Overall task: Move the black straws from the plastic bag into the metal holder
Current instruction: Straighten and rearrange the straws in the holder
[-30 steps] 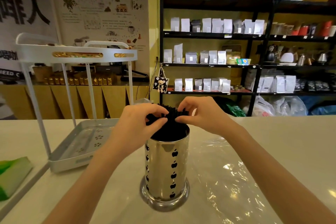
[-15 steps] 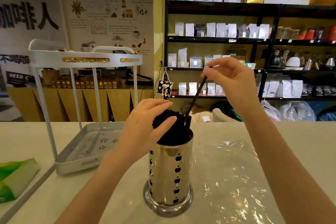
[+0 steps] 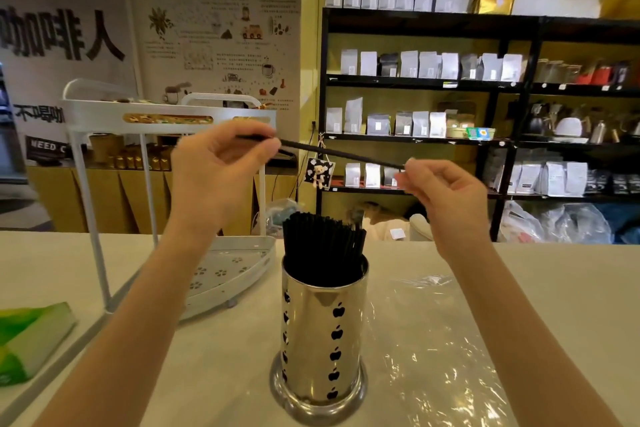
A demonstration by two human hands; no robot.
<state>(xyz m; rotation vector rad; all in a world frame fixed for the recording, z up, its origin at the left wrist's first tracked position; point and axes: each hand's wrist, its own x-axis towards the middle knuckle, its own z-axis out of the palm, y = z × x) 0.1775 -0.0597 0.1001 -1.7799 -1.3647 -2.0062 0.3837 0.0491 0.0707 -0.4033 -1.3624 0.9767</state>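
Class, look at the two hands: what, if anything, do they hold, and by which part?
One black straw, pinched at its ends: left hand and right hand each hold one.

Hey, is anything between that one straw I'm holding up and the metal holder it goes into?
Nothing separate blocks the air between the held straw and the metal holder. The holder's mouth, though, is already packed with upright black straws, so the only obstacle is finding a gap among them.
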